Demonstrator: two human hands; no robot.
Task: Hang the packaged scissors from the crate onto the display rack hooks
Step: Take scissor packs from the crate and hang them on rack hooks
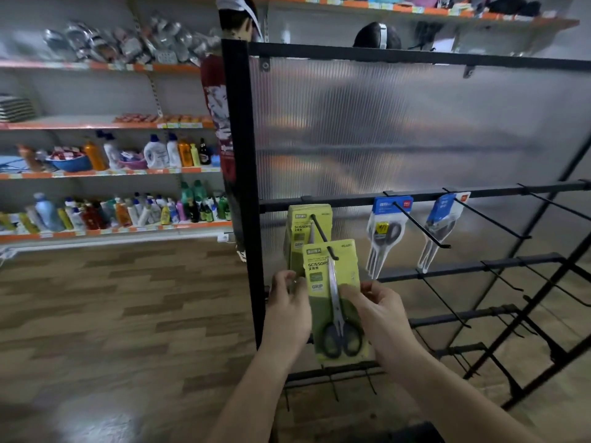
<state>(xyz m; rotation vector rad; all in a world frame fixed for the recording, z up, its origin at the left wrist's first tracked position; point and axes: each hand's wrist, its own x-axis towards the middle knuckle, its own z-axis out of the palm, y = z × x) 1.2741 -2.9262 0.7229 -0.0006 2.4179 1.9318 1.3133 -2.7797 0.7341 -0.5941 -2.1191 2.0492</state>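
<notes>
My left hand [289, 303] and right hand [379, 311] pinch the side edges of a green scissors pack [348, 270]. Its hang hole seems just caught on the hook [319, 230] tip (more packs hang behind). I'd keep it level and slide it back.

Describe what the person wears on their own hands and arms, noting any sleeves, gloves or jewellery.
The left hand and right hand are ungloved. The left forearm and right forearm show no sleeves, watch or bands up to the picture's edge. A small glint on a left finger may be a ring; too blurred to tell.
</notes>
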